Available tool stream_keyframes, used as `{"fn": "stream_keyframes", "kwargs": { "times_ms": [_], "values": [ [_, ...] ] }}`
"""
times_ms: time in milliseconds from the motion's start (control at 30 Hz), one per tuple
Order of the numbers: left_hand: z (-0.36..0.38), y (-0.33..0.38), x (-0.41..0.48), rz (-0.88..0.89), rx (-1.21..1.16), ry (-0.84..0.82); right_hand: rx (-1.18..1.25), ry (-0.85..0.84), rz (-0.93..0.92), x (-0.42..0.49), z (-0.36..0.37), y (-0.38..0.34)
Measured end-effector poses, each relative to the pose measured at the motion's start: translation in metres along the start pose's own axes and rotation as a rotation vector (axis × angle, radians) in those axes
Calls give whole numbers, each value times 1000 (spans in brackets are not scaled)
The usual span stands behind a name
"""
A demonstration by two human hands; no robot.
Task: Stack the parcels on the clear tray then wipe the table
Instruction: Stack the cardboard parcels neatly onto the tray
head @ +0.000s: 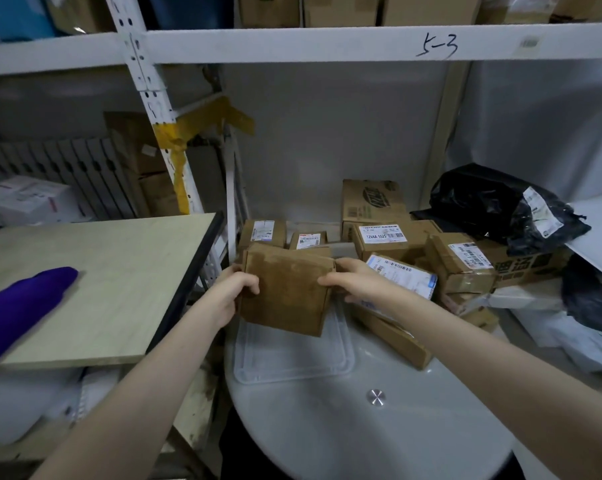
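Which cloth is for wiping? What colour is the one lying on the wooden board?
Purple; the cloth shows clearly in the head view, lying at the board's left.

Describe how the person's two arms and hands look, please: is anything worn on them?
Both arms are bare from the lower edge of the picture to the fingers: no sleeves reach into view. The left hand and the right hand wear no gloves. I see no watch, bracelet or ring on either, though the picture is slightly blurred, so small items could be missed.
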State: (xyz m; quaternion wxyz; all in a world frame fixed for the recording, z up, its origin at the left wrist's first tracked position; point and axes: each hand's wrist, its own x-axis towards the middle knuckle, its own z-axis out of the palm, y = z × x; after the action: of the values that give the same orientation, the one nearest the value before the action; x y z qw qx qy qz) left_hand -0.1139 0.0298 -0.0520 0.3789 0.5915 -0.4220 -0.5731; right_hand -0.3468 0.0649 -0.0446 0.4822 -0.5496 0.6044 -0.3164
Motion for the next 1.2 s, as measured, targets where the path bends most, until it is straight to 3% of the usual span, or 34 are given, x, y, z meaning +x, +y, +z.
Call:
{"fn": "stream_keyframes", "kwargs": {
  "times_ms": [133,333,467,600,700,833,933,1000,1200],
  "values": [
    [-5,-12,-1,-126,10,13,-67,-131,79,-1,10,11],
    [-12,-31,6,-387,198,-44,56,-121,333,17,46,39],
    [-13,-38,8,-430,264,62,133,-57,395,25,64,42],
    [-15,-36,3,-462,185,65,202,-86,385,29,67,41],
    [-18,-35,3,-437,102,87,186,-62,272,33,66,43],
    [-21,-37,13,-299,-81,265,100,-19,-27,40,58,38],
    [-24,-38,15,-244,-211,295,-241,82,-212,39,54,37],
    [-25,-40,16,-262,-219,256,-441,151,-296,36,56,41],
    [-22,-44,15,-251,-78,268,-398,30,-358,31,55,62]
  ]
}}
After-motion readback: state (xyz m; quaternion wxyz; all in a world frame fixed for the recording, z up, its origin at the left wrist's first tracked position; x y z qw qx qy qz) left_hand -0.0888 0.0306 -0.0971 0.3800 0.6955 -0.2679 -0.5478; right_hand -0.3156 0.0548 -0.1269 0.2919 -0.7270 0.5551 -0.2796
